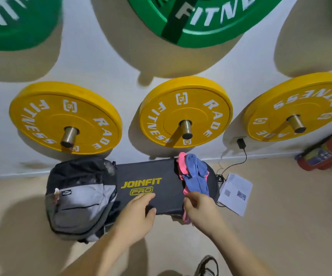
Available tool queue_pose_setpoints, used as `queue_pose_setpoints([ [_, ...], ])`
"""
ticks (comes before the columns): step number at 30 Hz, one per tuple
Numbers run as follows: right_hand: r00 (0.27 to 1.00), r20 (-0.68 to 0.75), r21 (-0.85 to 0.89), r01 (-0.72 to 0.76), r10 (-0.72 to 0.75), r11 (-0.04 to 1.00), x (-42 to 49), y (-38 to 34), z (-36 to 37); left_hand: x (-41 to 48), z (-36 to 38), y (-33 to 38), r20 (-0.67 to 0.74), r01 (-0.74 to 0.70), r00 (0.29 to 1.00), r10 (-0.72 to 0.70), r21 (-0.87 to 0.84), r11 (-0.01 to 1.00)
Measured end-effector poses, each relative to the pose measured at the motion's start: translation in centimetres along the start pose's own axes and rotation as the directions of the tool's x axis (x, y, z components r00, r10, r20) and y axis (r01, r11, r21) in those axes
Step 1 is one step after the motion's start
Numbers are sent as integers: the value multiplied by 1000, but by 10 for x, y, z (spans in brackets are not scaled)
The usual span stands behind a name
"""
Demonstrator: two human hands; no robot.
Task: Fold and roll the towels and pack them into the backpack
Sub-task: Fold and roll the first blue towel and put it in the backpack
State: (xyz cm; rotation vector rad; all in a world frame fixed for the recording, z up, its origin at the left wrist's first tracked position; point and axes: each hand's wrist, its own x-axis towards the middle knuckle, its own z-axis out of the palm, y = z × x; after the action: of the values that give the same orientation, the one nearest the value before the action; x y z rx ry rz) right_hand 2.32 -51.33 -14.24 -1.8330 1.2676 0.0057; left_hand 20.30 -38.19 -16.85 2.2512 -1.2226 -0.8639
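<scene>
A black and grey backpack lies on the floor at the left end of a black box marked JOINFIT PRO. A crumpled blue towel and a pink towel are heaped on the box's right end. My left hand rests on the box's near edge, fingers spread, holding nothing. My right hand is at the near end of the towel heap, fingers curled on the pink cloth's lower edge.
Yellow weight plates hang on pegs from the white wall just behind the box, green ones above. A paper sheet and a charger cable lie to the right, a red fire extinguisher farther right. A shoe is near the bottom edge.
</scene>
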Motion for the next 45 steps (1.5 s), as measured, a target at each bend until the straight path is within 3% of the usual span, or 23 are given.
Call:
queue_pose_setpoints([
  [4, 995, -68, 95, -61, 67, 994, 96, 42, 15, 79, 46, -20, -4, -6, 1000, 6, -17, 1000],
  [9, 982, -156, 292, -56, 105, 955, 220, 100, 94, 164, 116, -105, -56, -68, 996, 63, -85, 994],
  [15, 877, -473, 112, -32, 81, 993, 356, 183, 164, 240, 205, -205, -54, -129, 991, 126, -47, 991],
  [23, 813, -582, -89, -78, 12, 993, 408, 228, 167, 266, 241, -248, -132, -283, 949, 286, 36, 958],
  [25, 752, -655, -121, -11, -71, 993, 398, 218, 166, 262, 236, -245, -175, -285, 943, 284, 20, 958],
  [27, 683, -722, -35, 124, -111, 992, 380, 196, 165, 258, 231, -241, -214, -254, 947, 240, -40, 966],
  [30, 663, -748, 323, 403, -29, 856, 347, 161, 159, 243, 225, -237, -204, -258, 950, 237, -84, 962],
  [33, 596, -803, 452, 585, 21, 673, 319, 125, 134, 237, 209, -227, -257, -272, 940, 224, -168, 948],
  [38, 739, -673, 677, 635, -36, 371, 266, 79, 101, 209, 179, -198, -362, -346, 903, 229, -300, 889],
  [39, 731, -678, 659, 650, -75, 378, 257, 72, 101, 201, 175, -193, -374, -363, 896, 238, -311, 878],
  [42, 614, -772, 440, 703, -165, 559, 245, 67, 108, 184, 169, -191, -341, -354, 908, 244, -311, 882],
  [44, 612, -764, 360, 669, -206, 651, 249, 80, 120, 175, 174, -196, -286, -311, 931, 228, -292, 904],
  [45, 645, -736, 355, 628, -208, 693, 251, 90, 128, 173, 178, -200, -264, -291, 939, 219, -273, 917],
])
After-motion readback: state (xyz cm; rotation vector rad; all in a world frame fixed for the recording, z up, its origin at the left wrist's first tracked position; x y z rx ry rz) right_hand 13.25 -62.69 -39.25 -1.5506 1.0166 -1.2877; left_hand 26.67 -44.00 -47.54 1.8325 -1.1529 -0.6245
